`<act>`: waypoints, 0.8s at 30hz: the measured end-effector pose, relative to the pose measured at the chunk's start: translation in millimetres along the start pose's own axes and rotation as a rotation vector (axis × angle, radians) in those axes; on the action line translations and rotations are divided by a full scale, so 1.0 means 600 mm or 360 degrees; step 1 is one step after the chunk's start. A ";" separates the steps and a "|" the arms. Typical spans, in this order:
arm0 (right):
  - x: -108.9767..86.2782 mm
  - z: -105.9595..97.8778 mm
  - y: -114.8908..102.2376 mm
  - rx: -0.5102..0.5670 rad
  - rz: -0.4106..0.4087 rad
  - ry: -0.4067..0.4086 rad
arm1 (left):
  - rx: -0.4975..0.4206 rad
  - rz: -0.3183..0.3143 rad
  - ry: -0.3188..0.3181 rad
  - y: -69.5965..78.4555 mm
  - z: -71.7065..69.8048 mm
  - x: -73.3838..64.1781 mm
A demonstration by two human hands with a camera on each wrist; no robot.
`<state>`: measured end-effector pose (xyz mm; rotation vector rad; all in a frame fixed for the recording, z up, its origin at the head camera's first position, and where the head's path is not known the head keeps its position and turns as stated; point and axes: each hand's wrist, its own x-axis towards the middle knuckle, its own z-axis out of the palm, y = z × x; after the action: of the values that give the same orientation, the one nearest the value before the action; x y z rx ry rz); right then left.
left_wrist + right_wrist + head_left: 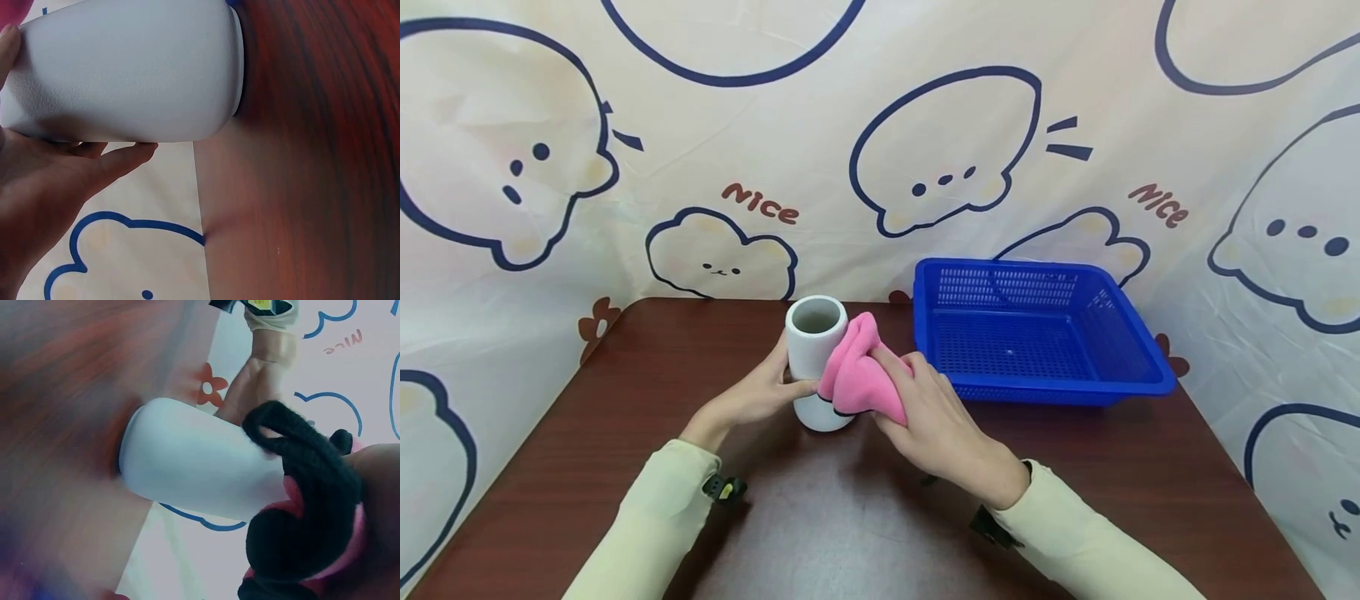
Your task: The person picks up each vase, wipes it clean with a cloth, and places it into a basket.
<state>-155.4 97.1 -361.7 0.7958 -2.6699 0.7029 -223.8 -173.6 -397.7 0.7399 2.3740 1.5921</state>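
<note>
A white vase [811, 358] with an open round top stands upright on the dark wooden table [820, 533]. My left hand [752, 400] grips its left side, thumb across the front. In the left wrist view, the fingers of that hand [50, 181] lie along the vase wall [125, 69]. My right hand [936, 417] holds a bunched pink cloth [861, 379] against the upper right side of the vase. From the right wrist view, the black underside of the cloth [306, 512] shows, folded over and overlapping the upper part of the vase [194, 462].
A blue plastic basket [1045, 390] with a slotted wall and floor stands at the back right, just beyond my right hand. Behind the table hangs a pale sheet [820, 142] printed with cartoon outlines.
</note>
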 end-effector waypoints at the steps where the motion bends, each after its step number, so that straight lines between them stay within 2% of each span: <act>1: 0.002 -0.001 -0.001 0.0004 0.0001 0.0004 | 0.0003 0.0009 -0.0002 -0.001 0.000 0.000; 8: 0.016 -0.004 -0.007 0.0053 0.0027 0.0010 | -0.0037 0.0036 -0.0005 -0.002 0.001 0.002; 14: 0.028 -0.001 -0.010 0.0027 0.0010 0.0026 | 0.0007 0.0057 0.0003 -0.004 0.001 0.000; 24: 0.035 -0.001 -0.008 -0.0021 0.0045 -0.0031 | 0.0001 0.0015 0.0003 -0.003 0.002 0.001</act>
<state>-169.5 84.7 -351.2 0.7669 -2.7053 0.6874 -224.5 -172.6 -399.8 0.7513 2.3757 1.5969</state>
